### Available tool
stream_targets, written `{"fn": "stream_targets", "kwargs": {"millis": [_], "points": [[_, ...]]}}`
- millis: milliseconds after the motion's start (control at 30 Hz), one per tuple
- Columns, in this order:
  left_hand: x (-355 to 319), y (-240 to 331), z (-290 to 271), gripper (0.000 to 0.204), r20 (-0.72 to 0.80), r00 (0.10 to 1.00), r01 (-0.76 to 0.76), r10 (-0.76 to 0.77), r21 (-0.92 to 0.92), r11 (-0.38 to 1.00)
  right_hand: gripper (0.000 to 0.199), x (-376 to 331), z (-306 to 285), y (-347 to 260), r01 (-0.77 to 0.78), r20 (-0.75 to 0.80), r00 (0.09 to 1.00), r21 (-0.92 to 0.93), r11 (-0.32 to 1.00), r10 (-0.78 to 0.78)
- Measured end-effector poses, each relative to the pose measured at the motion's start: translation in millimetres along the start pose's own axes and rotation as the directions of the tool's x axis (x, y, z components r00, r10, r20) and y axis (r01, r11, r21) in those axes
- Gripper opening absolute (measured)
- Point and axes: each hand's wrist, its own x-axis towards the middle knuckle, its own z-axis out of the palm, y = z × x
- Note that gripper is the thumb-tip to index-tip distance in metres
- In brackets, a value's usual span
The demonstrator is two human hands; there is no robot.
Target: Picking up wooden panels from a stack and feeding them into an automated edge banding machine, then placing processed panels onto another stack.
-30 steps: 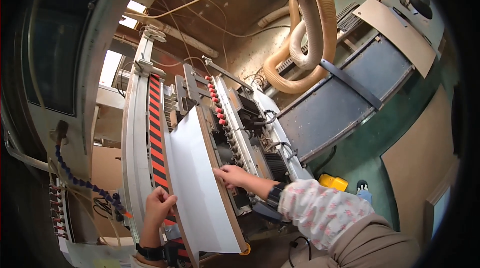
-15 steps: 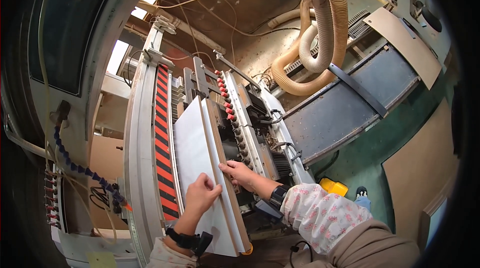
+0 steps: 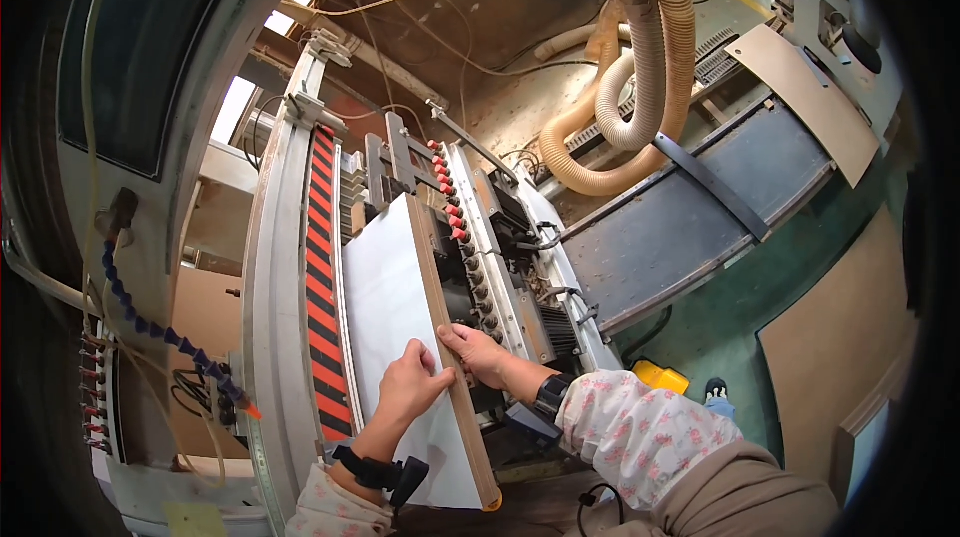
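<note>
A stack of white-faced boards [image 3: 385, 282] with brown edges lies slanted on the machine bed in front of me. Its long right edges line up flush. My right hand [image 3: 478, 354] is closed at that edge, its thumb and fingers gripping the boards. Just left of it, my left hand [image 3: 412, 382] rests on the white face with its fingers curled in. The left thumb reaches to the brown edge beside the right hand. The undersides of the boards and some of my fingertips are hidden.
A red-and-black striped strip [image 3: 322, 287] runs along the left side of the boards. To their right is a row of red-capped fittings [image 3: 447, 192]. Beige ducts [image 3: 675, 47] hang above a dark conveyor [image 3: 650, 247]. A yellow object [image 3: 660, 377] lies on the green floor.
The top board has shifted right, so its edge, earlier set back from the board beneath, is now flush with it. My left hand moved slightly right and up with it; my right hand stayed at the edge.
</note>
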Motion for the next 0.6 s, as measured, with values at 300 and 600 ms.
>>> {"fn": "stream_targets", "kwargs": {"millis": [300,600], "points": [[-20.4,-5.5,-80.1,0.030,0.041,0.993,0.119,-0.112,-0.391,0.913,0.046,2.4,-2.2,-6.0,-0.027,0.004,1.000,-0.048,0.998,0.027],[-21.7,9.8,-52.0,0.056,-0.059,0.944,-0.321,0.325,0.063,0.945,0.074,24.5,2.3,-12.3,0.216,-0.046,0.974,-0.123,0.969,-0.223]]}}
